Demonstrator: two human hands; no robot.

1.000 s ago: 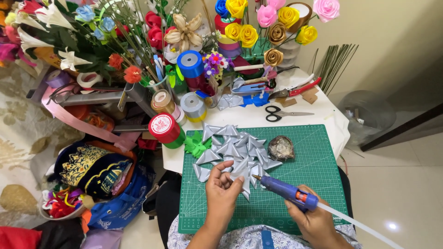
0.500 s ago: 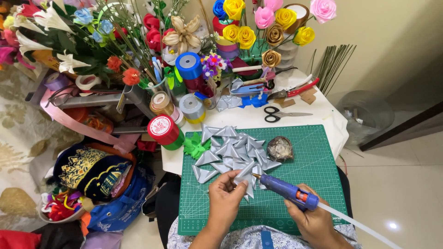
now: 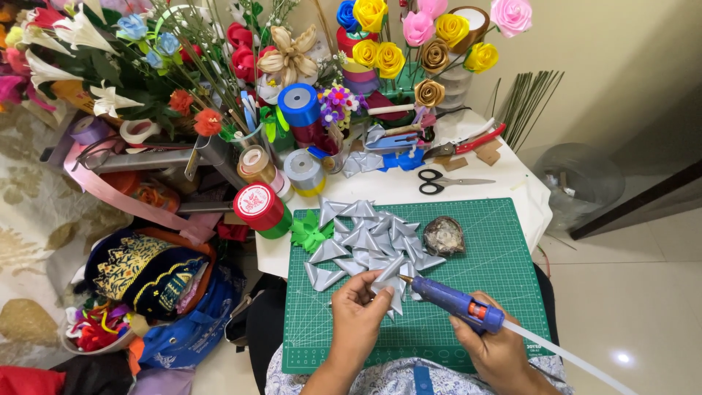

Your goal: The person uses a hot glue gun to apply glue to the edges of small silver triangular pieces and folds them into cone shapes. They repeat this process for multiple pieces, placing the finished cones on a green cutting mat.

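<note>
White table (image 3: 468, 192) against a pale wall, crowded at the back with ribbon roses (image 3: 380, 55), paper lilies, ribbon spools (image 3: 257, 202) and black scissors (image 3: 442, 181); a green cutting mat (image 3: 504, 271) covers the near part, and bags of cloth and trimmings lie on the floor to the left.

On the mat sits a star of folded silver ribbon points (image 3: 369, 245). Many points are already in place, fanning out in a rough ring with more stacked toward the middle, so by the look of it the piece is well along. A small green ribbon bow (image 3: 311, 232) lies just beside its left edge, and a crumpled foil-like wad (image 3: 443, 235) rests just to its right, apart from it.

The left hand (image 3: 358, 322) has its fingers closed narrowly on one silver point (image 3: 387, 281) at the near rim of the star, holding it against the others. The right hand (image 3: 497, 351) is wrapped around a blue glue gun (image 3: 457, 301) with a white glue stick trailing from its back; the nozzle is aimed at the pinched point and lies very near it, though I cannot tell whether it touches.

My judgement: this point is being glued on, and the near side looks thinner than the far side, so a few more points may be left. No loose silver points are plainly visible waiting on the mat.
</note>
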